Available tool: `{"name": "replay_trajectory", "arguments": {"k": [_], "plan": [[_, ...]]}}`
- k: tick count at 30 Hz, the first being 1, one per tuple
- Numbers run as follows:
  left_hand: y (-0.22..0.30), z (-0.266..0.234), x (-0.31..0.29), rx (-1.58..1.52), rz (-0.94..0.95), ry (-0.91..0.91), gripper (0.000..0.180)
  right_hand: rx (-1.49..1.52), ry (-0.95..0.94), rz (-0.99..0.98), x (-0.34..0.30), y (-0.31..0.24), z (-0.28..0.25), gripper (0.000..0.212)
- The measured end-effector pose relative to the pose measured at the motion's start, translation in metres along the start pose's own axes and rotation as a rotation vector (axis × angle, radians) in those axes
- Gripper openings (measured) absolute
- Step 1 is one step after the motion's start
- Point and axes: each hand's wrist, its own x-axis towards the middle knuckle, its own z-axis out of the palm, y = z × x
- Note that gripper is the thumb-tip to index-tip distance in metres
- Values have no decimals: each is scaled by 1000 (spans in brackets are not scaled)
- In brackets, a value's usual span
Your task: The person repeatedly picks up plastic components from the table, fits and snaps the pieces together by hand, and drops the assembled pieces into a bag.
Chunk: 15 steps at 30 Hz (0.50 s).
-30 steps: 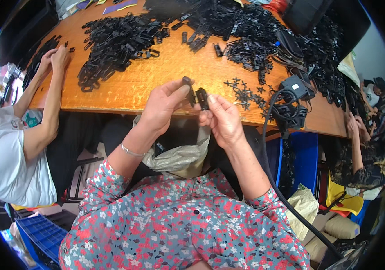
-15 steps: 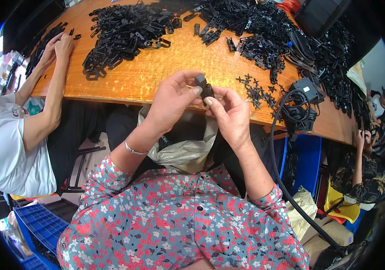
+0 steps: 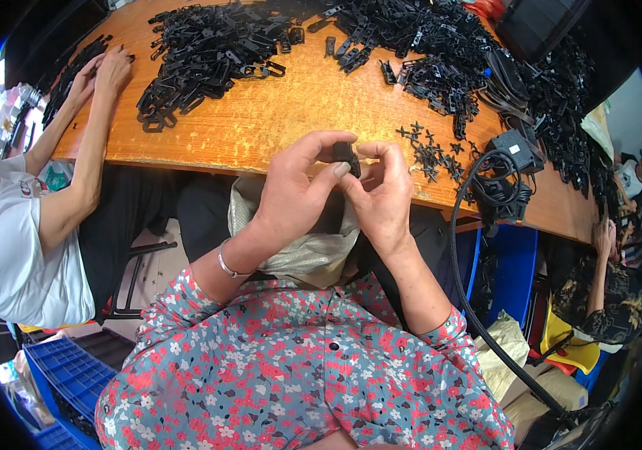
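A small black plastic part [image 3: 344,154] is pinched between my two hands just above the table's near edge. My left hand [image 3: 294,180] closes on it with thumb and forefinger. From the other side, the fingertips of my right hand [image 3: 382,196] press round its lower end, and they partly cover it. Small black cross-shaped pieces [image 3: 433,157] lie scattered on the table to the right of my hands. Beyond them spreads a heap of long black plastic clips [image 3: 441,82]. Another heap of black clips [image 3: 208,56] lies at the far left. Below my hands hangs an open pale woven sack [image 3: 302,259].
On the wooden table [image 3: 261,112], a black power adapter [image 3: 514,150] with coiled cable sits at the right edge. A thick black cable [image 3: 478,322] runs down past my right arm. Co-workers sit on both sides. Blue crates [image 3: 73,375] stand at lower left.
Both hands have come slightly lower and nearer to me. The black part has turned between my fingers, and its blocky end now faces up. The left co-worker's hands have shifted a little.
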Motion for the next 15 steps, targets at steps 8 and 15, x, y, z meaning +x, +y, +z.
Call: {"name": "replay_trajectory", "arguments": {"k": [8, 15], "plan": [[10, -13, 6, -35, -70, -65, 30, 535, -326, 227, -3, 2, -2, 26], [4, -15, 44, -588, -322, -270, 69, 562, -482, 314, -8, -22, -2, 23]]}}
